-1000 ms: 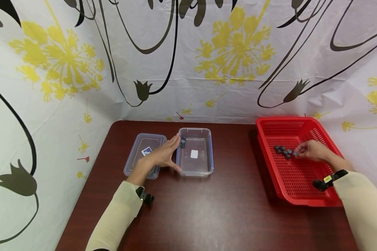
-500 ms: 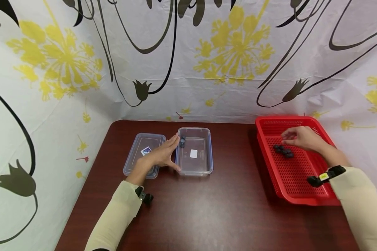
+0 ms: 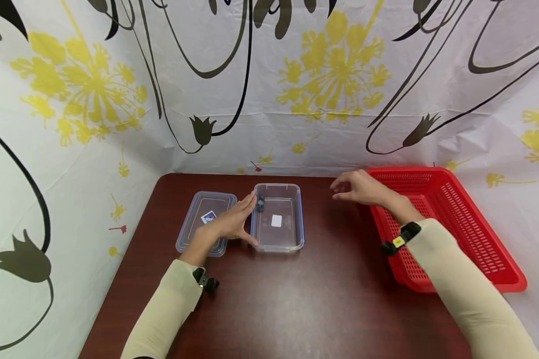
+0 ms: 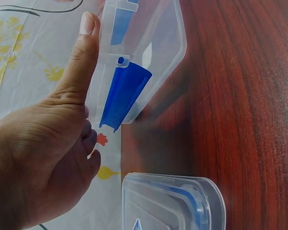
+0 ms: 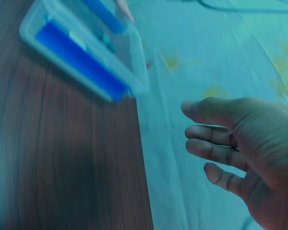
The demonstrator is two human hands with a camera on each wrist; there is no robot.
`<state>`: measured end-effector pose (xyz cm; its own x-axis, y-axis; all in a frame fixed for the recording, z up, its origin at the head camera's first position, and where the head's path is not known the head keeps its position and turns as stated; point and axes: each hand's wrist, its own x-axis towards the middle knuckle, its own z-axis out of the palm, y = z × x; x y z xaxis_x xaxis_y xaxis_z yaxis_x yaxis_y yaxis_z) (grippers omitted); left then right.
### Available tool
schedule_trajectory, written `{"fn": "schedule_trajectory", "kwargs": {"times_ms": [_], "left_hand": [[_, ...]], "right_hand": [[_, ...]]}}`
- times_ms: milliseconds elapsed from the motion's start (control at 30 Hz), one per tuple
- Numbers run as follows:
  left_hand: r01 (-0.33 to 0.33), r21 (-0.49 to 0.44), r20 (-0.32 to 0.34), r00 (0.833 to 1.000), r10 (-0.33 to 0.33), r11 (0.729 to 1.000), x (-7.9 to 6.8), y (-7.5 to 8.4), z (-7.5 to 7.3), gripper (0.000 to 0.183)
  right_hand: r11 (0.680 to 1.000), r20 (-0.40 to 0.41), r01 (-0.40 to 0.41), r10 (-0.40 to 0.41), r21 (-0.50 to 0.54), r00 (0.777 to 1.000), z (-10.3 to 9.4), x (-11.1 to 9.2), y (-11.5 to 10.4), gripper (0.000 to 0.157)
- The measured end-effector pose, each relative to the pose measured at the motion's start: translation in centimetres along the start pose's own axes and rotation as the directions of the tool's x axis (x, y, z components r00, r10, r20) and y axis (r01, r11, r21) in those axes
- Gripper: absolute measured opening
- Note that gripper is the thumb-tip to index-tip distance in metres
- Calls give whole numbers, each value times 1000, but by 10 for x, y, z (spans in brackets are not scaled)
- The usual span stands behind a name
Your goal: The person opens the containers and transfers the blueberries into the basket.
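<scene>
A clear plastic food container (image 3: 278, 239) with blue side clips stands on the table, several blueberries (image 3: 261, 203) at its left inner wall. My left hand (image 3: 226, 222) spreads thumb and fingers along the container's left side; the left wrist view shows the thumb straight at the rim. Between container and red basket (image 3: 489, 239), my right hand (image 3: 361, 187) hangs over the table with thumb and fingers curved toward each other. The blueberry it picked from the basket is hidden in its fingers. My right forearm covers where the other berries lay in the basket.
A clear lid (image 3: 206, 204) with a blue-and-white label lies on the table (image 3: 269, 304), left of the container and partly under my left hand. A white patterned cloth (image 3: 269, 89) hangs behind the table. The basket's raised rim stands at the right.
My right hand pinched a blueberry in the basket, lifted it and moved left over the basket's rim toward the container. My left hand has kept its place.
</scene>
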<state>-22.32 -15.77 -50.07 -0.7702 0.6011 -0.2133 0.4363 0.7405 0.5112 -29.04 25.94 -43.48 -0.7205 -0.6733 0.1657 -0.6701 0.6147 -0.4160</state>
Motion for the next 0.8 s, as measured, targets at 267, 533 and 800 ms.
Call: {"fn": "schedule_trajectory", "kwargs": {"times_ms": [267,533,800], "left_hand": [[-12,19,1,1000,12,1000,0,-1,2,141],[-4,25,3,1000,4,1000,-1,-1,1,141],[-6,27,3,1000,6,1000,-1,0,0,140]], "right_hand": [[993,56,21,-27,116,998,47,55,-28,23],[992,137,-15,-3,129,991,92,96,-46,24],[996,171,-22,7,89,985,129,122,-64,24]]}}
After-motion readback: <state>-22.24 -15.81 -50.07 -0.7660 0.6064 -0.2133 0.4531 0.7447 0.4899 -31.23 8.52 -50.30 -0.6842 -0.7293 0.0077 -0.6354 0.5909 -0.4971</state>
